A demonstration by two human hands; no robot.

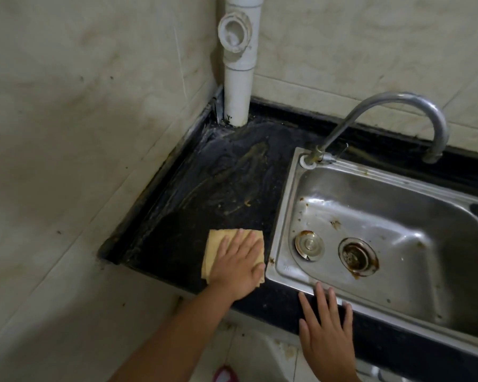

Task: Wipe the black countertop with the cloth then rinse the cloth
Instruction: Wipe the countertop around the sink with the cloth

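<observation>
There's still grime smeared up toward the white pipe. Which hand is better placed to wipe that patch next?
The left hand. It already lies flat on the cloth on the black countertop, directly below the smears. The right hand rests flat on the counter's front edge by the sink, holding nothing.

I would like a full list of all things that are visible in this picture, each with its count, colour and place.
countertop: one, black, smeared with dirt, in the corner left of the sink
cloth: one, yellow, folded, on the countertop near its front edge
sink: one, steel, stained, set in the countertop at the right
tap: one, silver, curved, at the sink's back left corner
drain: one, rusty brown, in the sink floor
plug: one, silver, left of the drain
pipe: one, white, upright in the wall corner
wall tiles: many, beige, behind and left
left hand: flat on the cloth
right hand: flat, fingers on the sink's front rim
</observation>
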